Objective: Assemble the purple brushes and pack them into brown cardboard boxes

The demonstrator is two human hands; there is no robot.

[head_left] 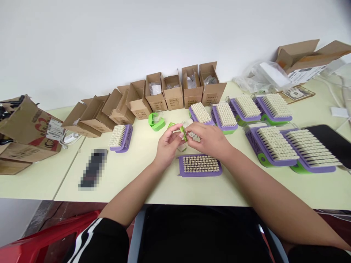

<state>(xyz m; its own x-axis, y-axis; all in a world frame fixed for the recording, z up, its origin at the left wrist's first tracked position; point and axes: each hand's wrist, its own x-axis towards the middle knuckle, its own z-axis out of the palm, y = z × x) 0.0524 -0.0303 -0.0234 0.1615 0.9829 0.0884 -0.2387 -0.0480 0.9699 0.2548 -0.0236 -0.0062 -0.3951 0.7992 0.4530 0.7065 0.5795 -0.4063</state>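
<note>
One purple block (202, 163) lies flat on the worktop (178, 191), just in front of the person. Just beyond it, the fingertips of the left hand (168, 145) and right hand (207, 139) pinch a small green part (183, 133) between them, with thin wire beside it. The grip is narrow on both sides. To work it well, the left should hold the part steady while the right makes small, light moves; forcing it could bend the wire or make it slip. Keeping it low over the worktop would make a dropped piece easy to find.

Counted near to far: one purple block close in; seven bristled blocks (275, 143), six at the right and one at the left; one green holder (157, 126); eight small boxes (139, 108) in a row; two large boxes (26, 128), one at each end.
</note>
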